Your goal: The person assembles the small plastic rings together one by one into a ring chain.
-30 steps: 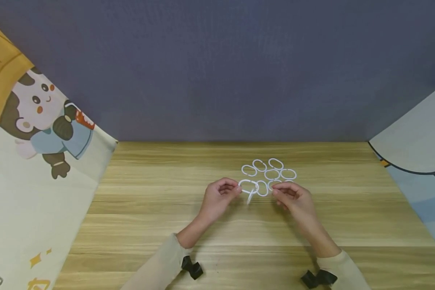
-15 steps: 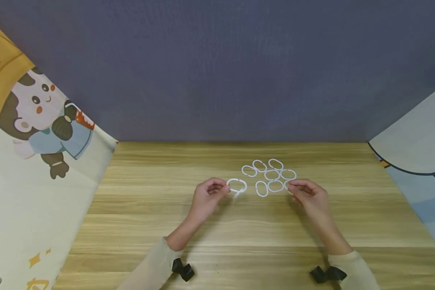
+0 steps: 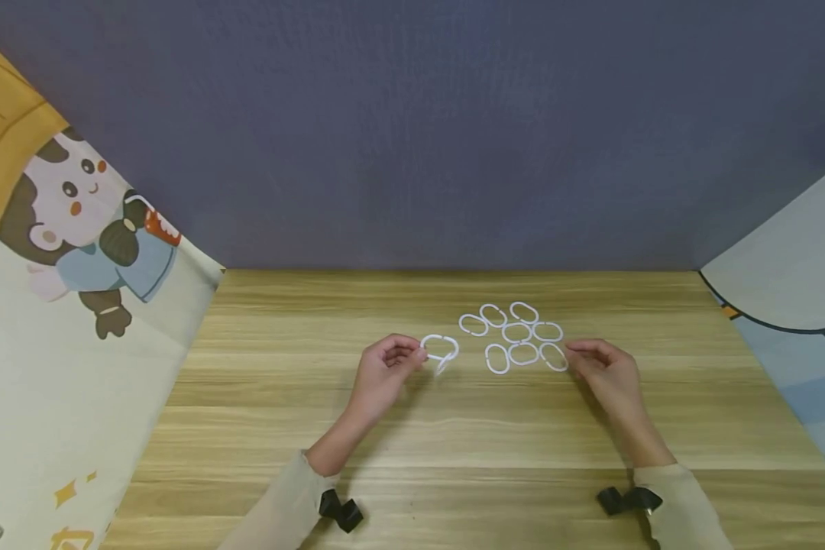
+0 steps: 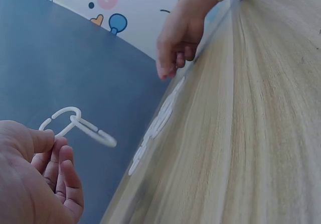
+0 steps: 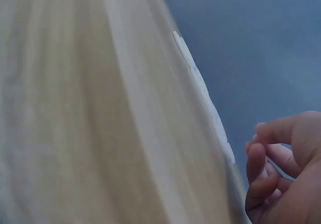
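Observation:
My left hand (image 3: 415,350) pinches two linked white plastic rings (image 3: 441,350) a little above the wooden table (image 3: 316,397); one ring hangs off the other. In the left wrist view the pair (image 4: 75,126) juts out from my left hand (image 4: 50,143), held between thumb and finger. Several more white rings (image 3: 516,332) lie flat in a cluster to the right. My right hand (image 3: 577,353) hovers at the cluster's right edge, fingers loosely curled, and seems to hold nothing. The right hand (image 4: 170,68) points down at the rings (image 4: 158,123). In the right wrist view the right hand (image 5: 261,153) is blurred.
A grey-blue wall (image 3: 412,130) stands behind the table's far edge. Cartoon-printed cloth (image 3: 62,305) hangs along the left side and another printed sheet (image 3: 791,305) along the right. Black straps (image 3: 340,510) sit on both wrists.
My left hand has carried the linked rings leftward, away from the cluster. My right hand has drawn off to the right, and a ring now lies on the table beside it.

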Demonstrator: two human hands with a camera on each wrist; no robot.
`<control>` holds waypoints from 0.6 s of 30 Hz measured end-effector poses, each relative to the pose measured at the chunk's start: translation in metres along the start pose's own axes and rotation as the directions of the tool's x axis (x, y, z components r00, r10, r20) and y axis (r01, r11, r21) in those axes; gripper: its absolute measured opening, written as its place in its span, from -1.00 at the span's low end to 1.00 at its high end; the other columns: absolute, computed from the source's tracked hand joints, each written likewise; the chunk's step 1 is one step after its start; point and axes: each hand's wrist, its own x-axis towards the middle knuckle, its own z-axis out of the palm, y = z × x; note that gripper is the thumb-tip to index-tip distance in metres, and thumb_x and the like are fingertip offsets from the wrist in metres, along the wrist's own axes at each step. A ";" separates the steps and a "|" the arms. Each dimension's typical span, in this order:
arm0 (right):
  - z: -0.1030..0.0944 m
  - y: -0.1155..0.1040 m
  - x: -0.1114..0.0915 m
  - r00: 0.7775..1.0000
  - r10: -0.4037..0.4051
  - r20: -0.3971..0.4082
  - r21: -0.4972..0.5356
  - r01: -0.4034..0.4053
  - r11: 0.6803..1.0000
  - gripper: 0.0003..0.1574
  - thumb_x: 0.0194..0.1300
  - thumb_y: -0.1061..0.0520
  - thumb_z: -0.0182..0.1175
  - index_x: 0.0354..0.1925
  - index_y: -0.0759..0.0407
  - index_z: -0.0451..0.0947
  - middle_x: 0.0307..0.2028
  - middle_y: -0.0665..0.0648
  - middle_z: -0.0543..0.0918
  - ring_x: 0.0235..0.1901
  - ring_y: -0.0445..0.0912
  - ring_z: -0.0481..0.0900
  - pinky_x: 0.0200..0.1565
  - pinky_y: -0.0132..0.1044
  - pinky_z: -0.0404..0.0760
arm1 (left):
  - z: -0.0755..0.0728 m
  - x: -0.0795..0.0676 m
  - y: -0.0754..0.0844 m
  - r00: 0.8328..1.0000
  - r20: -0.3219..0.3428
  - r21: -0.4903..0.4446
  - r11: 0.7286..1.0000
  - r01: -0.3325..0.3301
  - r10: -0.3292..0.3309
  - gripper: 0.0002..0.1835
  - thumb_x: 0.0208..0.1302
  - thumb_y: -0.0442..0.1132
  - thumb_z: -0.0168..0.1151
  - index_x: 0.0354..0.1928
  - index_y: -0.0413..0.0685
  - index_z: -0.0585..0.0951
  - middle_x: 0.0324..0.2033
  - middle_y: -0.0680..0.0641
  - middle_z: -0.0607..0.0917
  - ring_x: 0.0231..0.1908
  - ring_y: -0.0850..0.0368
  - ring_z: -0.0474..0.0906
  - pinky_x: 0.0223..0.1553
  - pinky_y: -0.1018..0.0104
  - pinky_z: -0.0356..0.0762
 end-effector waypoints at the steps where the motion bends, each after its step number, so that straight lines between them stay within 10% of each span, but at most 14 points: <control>1: 0.000 0.003 0.002 1.000 -0.015 -0.003 -0.019 0.015 1.000 -0.61 0.50 0.30 0.42 0.16 0.55 0.67 -0.25 -0.26 0.77 -0.31 -0.34 0.70 -0.30 -0.48 0.71 | 0.000 0.000 0.000 1.000 0.000 0.001 1.000 0.001 -0.001 -0.89 0.44 -0.47 0.44 -0.10 -0.42 0.73 -0.30 -0.06 0.78 -0.28 0.22 0.71 -0.16 0.38 0.73; 10: -0.002 0.007 0.010 0.993 -0.114 0.020 -0.286 0.115 0.951 -0.68 0.45 0.17 0.51 0.00 0.41 0.80 -0.25 0.16 0.84 -0.37 -0.35 0.63 -0.32 -0.50 0.60 | 0.000 0.000 -0.002 1.000 0.005 -0.016 1.000 0.008 -0.008 -0.89 0.43 -0.49 0.44 -0.10 -0.43 0.72 -0.30 -0.04 0.78 -0.27 0.24 0.71 -0.17 0.45 0.70; 18: -0.001 0.003 0.012 0.990 -0.138 0.018 -0.442 0.132 0.887 -0.72 0.38 0.07 0.55 -0.12 0.29 0.86 -0.36 0.10 0.81 -0.42 -0.33 0.57 -0.34 -0.46 0.50 | 0.001 -0.001 -0.002 1.000 0.016 -0.027 1.000 0.008 -0.008 -0.89 0.45 -0.50 0.42 -0.09 -0.45 0.71 -0.30 -0.02 0.78 -0.27 0.22 0.72 -0.19 0.46 0.70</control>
